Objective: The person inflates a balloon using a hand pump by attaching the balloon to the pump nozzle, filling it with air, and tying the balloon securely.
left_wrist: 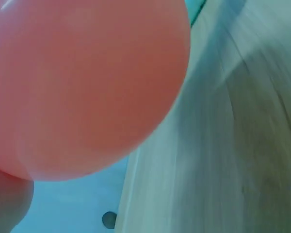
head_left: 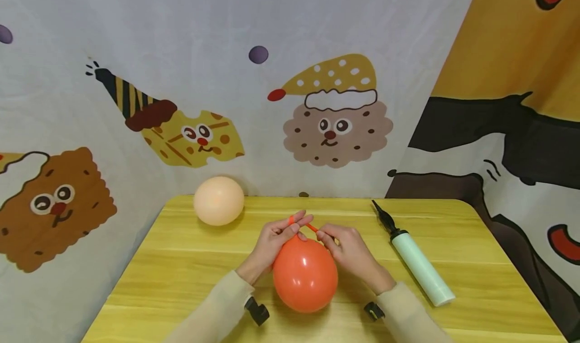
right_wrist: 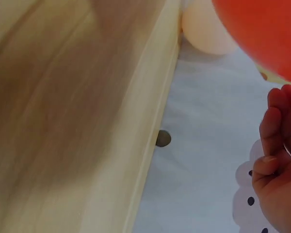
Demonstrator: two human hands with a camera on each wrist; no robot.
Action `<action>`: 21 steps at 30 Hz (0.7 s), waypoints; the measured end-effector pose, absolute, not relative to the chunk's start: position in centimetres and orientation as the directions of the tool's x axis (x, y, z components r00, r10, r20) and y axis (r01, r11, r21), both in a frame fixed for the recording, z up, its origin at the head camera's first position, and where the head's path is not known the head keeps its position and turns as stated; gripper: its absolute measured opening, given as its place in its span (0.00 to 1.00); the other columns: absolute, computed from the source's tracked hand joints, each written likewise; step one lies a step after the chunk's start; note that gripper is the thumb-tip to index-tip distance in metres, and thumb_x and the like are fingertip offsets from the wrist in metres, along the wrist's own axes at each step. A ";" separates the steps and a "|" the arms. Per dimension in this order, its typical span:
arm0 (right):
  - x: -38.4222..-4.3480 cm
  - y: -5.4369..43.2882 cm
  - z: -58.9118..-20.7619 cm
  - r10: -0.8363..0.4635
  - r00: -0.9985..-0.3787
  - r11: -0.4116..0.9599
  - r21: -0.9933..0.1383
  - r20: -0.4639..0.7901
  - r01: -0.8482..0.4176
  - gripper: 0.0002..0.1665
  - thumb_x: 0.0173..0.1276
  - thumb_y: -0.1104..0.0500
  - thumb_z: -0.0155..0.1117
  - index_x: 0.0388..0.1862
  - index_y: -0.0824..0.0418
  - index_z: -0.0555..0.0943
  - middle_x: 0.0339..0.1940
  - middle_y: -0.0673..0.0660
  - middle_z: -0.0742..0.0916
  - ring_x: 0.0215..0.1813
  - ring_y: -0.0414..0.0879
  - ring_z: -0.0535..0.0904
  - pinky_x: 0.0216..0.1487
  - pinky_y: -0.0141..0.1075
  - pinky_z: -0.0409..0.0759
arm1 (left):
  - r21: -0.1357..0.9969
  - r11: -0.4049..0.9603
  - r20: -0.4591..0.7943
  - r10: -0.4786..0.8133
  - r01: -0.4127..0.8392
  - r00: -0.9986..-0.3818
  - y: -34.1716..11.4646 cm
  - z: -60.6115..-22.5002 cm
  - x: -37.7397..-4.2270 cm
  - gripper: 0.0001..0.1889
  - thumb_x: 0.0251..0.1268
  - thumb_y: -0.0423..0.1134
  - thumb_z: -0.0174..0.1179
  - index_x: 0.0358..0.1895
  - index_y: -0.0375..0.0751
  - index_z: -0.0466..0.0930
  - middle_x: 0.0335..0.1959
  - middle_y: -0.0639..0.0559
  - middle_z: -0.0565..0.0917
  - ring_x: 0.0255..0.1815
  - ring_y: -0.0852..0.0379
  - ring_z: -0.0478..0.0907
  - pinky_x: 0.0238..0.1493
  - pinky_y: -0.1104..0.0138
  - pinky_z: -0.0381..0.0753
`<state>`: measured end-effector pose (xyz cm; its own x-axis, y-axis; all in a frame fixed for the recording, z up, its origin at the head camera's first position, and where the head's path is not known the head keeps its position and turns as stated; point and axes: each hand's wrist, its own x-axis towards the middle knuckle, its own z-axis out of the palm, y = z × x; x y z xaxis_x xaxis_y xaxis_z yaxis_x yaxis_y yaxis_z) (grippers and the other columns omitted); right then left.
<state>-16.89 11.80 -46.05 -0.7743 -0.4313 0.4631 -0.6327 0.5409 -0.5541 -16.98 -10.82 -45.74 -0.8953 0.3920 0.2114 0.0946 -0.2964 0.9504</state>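
An inflated orange-red balloon (head_left: 305, 277) is held between two hands near the middle of the table, its neck end facing away from the person. My left hand (head_left: 273, 239) grips the neck, with a band of it looped over the extended fingers and the thumb against them. To the right, my right hand (head_left: 349, 248) pinches the stretched end of the neck (head_left: 311, 227) between thumb and curled fingers. The balloon (left_wrist: 87, 92) fills much of the left wrist view and hides most of the left hand. Curled fingers of the right hand (right_wrist: 283, 170) show in the right wrist view.
A peach-coloured balloon (head_left: 219, 201) sits at the table's back left. On the right lies a mint-green hand pump (head_left: 421, 267) with a black nozzle (head_left: 385, 218), pointing away. Behind the wooden table (head_left: 181, 282) hangs a cloth (head_left: 254, 146) printed with cartoon figures.
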 end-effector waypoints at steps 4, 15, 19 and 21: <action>-16.2 11.8 -45.9 -0.427 -0.749 0.575 -0.487 0.506 -0.657 0.08 0.76 0.61 0.66 0.35 0.51 0.84 0.29 0.42 0.83 0.31 0.35 0.76 0.31 0.31 0.79 | 0.945 -0.323 0.172 0.343 0.056 -0.923 -10.5 -45.6 -17.1 0.14 0.80 0.37 0.57 0.38 0.37 0.90 0.70 0.42 0.78 0.70 0.58 0.74 0.67 0.57 0.77; -14.1 11.8 -44.2 -0.618 -0.485 0.619 0.003 0.619 -0.785 0.14 0.54 0.68 0.79 0.38 0.58 0.86 0.32 0.51 0.87 0.34 0.46 0.81 0.35 0.37 0.79 | 0.987 0.005 0.145 0.399 0.160 -0.905 -9.9 -45.1 -17.4 0.15 0.79 0.39 0.59 0.59 0.35 0.86 0.64 0.51 0.83 0.73 0.57 0.71 0.68 0.57 0.76; -13.6 11.6 -43.3 -0.643 -0.461 0.623 0.069 0.611 -0.779 0.14 0.53 0.68 0.79 0.38 0.59 0.86 0.31 0.51 0.86 0.32 0.46 0.80 0.32 0.34 0.73 | 0.947 0.153 0.189 0.445 0.283 -0.875 -9.8 -44.9 -17.1 0.14 0.79 0.39 0.59 0.61 0.43 0.86 0.65 0.54 0.82 0.72 0.56 0.73 0.67 0.59 0.76; -13.5 11.6 -43.1 -0.640 -0.472 0.634 0.070 0.607 -0.770 0.11 0.56 0.67 0.77 0.37 0.59 0.86 0.30 0.51 0.86 0.32 0.45 0.79 0.31 0.33 0.72 | 0.927 0.197 0.200 0.461 0.320 -0.864 -9.7 -44.9 -16.9 0.14 0.79 0.38 0.59 0.61 0.43 0.86 0.65 0.55 0.82 0.70 0.57 0.75 0.67 0.60 0.76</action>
